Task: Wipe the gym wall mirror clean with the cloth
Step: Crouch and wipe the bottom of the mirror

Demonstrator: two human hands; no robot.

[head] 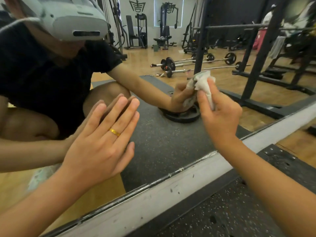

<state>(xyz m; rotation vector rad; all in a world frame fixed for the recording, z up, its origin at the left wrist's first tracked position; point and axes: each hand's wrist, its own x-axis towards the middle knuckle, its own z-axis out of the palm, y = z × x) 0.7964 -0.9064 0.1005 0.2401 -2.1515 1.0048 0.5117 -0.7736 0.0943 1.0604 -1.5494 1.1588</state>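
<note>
1. Rubber floor (239,211): black and speckled, lying below both wrists, on the near side of the mirror's lower edge.
2. Edge strip (171,189): a pale grey, scuffed band along the foot of the glass. It runs slantwise, low under the left fingers and rising under the right forearm.
3. Left hand (100,147): fingers straight and close together, holding nothing, with the tips meeting their own reflection on the glass. A gold ring (114,132) sits on one finger.
4. Right hand (220,120): thumb and fingers are curled around a bunched white cloth (203,82). The cloth stands above the fingertips and lies against the glass, touching its reflected twin.
5. Mirror (171,147): bare glass lies open between the two sets of fingers. More open glass lies below the right fingers down to the strip, and to the right of them.
6. In reflection, behind the left fingers: a crouched person in a dark top wearing a pale headset (73,19).
7. In reflection, just beyond the right fingers: a dark weight plate (184,117) on a grey mat.
8. In reflection, farther off: barbells (188,65) on a wooden floor, a black rack (256,65) to the right, and exercise machines (138,31) against the far wall.
</note>
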